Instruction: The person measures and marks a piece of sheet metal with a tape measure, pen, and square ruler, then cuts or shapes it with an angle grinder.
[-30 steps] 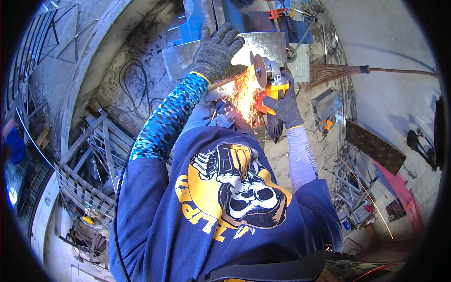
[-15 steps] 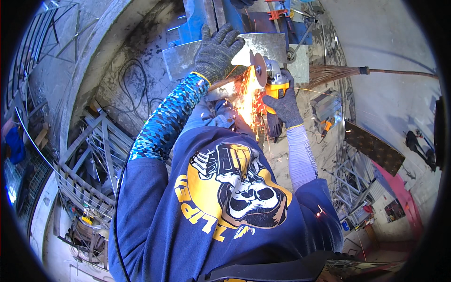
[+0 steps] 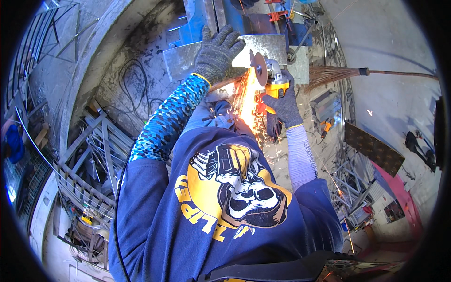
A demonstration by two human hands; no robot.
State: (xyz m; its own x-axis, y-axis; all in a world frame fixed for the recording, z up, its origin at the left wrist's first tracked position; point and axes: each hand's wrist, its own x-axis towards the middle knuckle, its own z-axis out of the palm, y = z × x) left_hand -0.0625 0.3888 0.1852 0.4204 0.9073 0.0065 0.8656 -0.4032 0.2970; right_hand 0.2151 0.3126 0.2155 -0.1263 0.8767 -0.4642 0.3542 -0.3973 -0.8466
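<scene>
My left hand (image 3: 217, 54), in a dark grey knit glove, lies flat with its fingers stretched over a shiny metal sheet (image 3: 179, 61). My gloved right hand (image 3: 287, 109) is wrapped round a yellow and grey angle grinder (image 3: 276, 89), just right of the left hand. The grinder's disc (image 3: 260, 69) stands upright at the sheet's near edge. Bright orange sparks (image 3: 249, 108) stream from there toward my legs. Glare hides the exact point where the disc meets the metal.
Blue steelwork (image 3: 192, 21) rises beyond the sheet, with a red clamp (image 3: 277, 15) to its right. A broom (image 3: 333, 73) lies at the right, near another yellow power tool (image 3: 325, 127). A black cable (image 3: 134, 77) and stacked metal frames (image 3: 101, 150) occupy the left floor.
Both hands and the grinder look almost unmoved. The spark stream is denser, and stray sparks now fly farther out to the right and past my right arm.
</scene>
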